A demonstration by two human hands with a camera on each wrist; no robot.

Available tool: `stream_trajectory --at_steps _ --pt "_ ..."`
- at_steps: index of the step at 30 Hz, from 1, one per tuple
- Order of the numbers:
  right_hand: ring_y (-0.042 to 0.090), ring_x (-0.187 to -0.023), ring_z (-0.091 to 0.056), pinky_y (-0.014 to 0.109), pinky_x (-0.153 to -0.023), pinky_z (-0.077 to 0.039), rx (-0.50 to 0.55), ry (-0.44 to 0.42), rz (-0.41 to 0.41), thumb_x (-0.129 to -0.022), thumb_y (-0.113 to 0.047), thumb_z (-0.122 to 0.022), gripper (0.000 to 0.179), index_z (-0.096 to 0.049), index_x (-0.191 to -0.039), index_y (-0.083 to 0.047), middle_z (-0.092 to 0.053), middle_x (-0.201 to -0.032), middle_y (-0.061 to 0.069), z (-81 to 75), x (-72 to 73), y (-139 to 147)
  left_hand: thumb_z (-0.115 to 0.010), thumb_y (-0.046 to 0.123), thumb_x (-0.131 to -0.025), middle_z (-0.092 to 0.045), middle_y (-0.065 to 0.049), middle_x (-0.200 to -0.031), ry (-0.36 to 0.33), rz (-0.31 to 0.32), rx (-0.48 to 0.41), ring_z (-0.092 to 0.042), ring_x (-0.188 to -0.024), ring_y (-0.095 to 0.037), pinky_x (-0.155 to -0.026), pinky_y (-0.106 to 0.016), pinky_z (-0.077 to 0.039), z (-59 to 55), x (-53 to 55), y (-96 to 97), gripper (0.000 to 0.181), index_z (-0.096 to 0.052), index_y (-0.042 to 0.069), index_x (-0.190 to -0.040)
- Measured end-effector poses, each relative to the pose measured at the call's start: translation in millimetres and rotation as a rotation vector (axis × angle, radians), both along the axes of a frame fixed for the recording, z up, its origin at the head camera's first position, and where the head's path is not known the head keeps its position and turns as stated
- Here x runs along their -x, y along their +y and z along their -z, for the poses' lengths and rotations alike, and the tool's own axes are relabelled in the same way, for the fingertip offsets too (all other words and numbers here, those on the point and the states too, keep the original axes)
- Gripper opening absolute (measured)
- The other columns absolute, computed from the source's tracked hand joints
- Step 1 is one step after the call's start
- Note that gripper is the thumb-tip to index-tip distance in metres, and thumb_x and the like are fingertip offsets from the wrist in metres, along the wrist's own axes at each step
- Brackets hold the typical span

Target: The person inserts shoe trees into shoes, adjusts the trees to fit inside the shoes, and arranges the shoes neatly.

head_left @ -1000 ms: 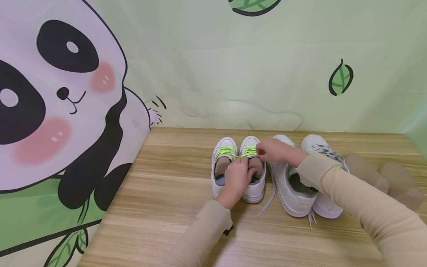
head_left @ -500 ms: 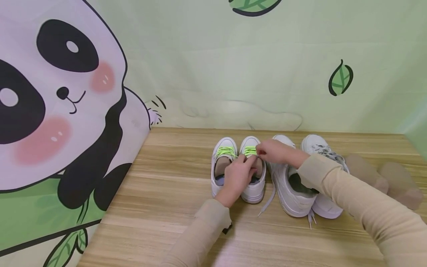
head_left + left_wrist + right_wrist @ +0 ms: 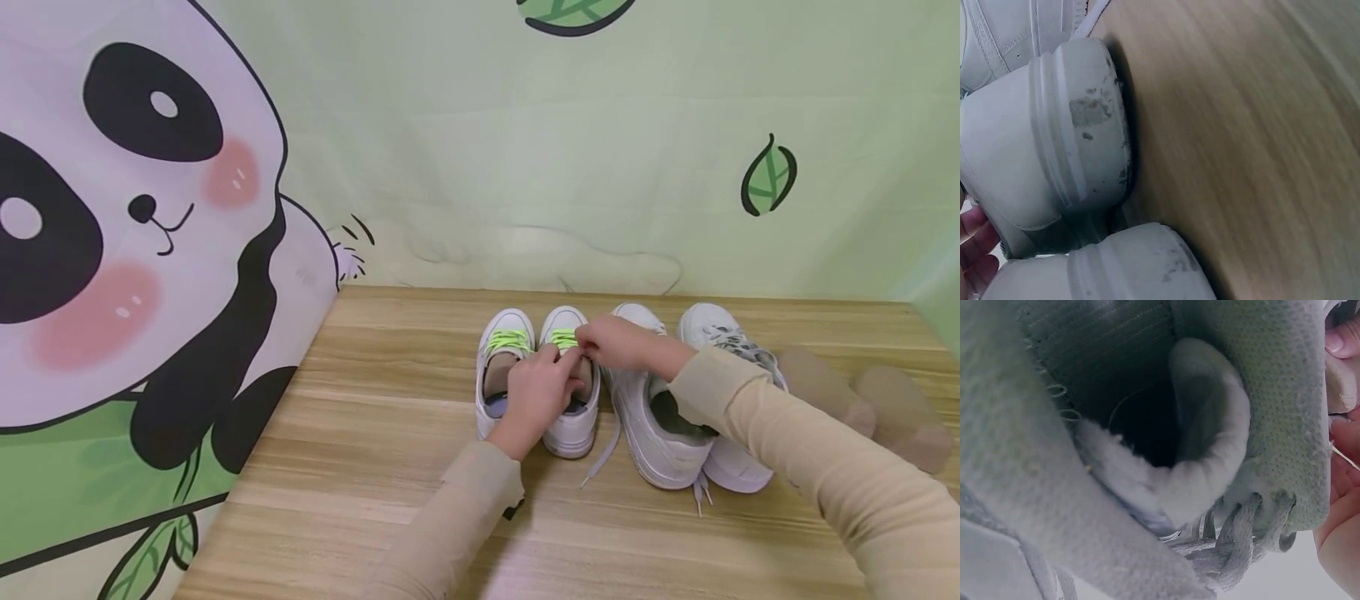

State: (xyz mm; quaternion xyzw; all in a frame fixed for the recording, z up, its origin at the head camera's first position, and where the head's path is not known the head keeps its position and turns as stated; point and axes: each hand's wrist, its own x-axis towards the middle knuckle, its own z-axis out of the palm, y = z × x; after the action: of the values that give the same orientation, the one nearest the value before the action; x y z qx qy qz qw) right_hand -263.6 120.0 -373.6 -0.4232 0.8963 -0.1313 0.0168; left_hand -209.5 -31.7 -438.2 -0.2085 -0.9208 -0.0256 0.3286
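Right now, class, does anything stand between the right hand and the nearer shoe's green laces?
Nothing visible does: in the head view, the right hand is at the edge of the green laces. The left hand is partly over the shoe, on the laces' heel side.

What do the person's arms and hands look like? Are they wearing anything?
Both the left hand and the right hand are bare, with no gloves. The left sleeve and right sleeve are plain beige, long and a bit wrinkled, with wide cuffs. A small black thing peeks out beside the left cuff; I can't tell what it is.
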Motion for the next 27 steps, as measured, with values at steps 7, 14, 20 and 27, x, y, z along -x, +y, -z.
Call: stream_trajectory --at_steps 7,14,20,27 --pt "0.013 -0.053 -0.035 0.027 -0.052 -0.034 0.009 0.03 0.002 -0.075 0.005 -0.05 0.021 -0.044 -0.059 -0.008 -0.037 -0.054 -0.002 -0.9 -2.6 -2.2 -0.067 0.044 -0.07 -0.052 0.006 -0.071 0.032 -0.024 0.029 -0.049 -0.047 -0.011 -0.042 -0.024 -0.039 -1.6 0.8 2.1 0.033 -0.059 0.025 -0.096" --pt "0.015 -0.052 -0.036 0.03 -0.052 -0.035 0.01 0.056 0.005 -0.073 0.006 -0.051 0.02 -0.046 -0.058 -0.008 -0.04 -0.053 0.0 1.2 -1.7 -2.1 -0.067 0.043 -0.071 -0.053 0.005 -0.074 -0.052 -0.053 0.038 -0.053 -0.053 -0.012 -0.045 -0.025 -0.039 -5.4 0.0 6.6 0.032 -0.058 0.024 -0.095" --pt "0.014 -0.051 -0.035 0.028 -0.051 -0.034 0.013 0.055 0.018 -0.068 0.008 -0.048 0.021 -0.044 -0.056 -0.009 -0.039 -0.052 -0.001 2.1 -1.2 0.5 -0.067 0.042 -0.072 -0.052 0.003 -0.073 -0.124 -0.089 0.022 -0.052 -0.053 -0.014 -0.045 -0.026 -0.04 -6.4 1.8 11.0 0.032 -0.053 0.021 -0.092" --pt "0.012 -0.05 -0.034 0.024 -0.05 -0.031 0.014 0.034 0.032 -0.065 0.011 -0.045 0.022 -0.042 -0.056 -0.009 -0.037 -0.052 -0.003 1.7 -2.2 1.3 -0.068 0.045 -0.069 -0.053 0.004 -0.071 -0.131 -0.133 -0.004 -0.054 -0.053 -0.014 -0.046 -0.027 -0.041 -3.5 5.9 13.4 0.041 -0.049 0.019 -0.095"
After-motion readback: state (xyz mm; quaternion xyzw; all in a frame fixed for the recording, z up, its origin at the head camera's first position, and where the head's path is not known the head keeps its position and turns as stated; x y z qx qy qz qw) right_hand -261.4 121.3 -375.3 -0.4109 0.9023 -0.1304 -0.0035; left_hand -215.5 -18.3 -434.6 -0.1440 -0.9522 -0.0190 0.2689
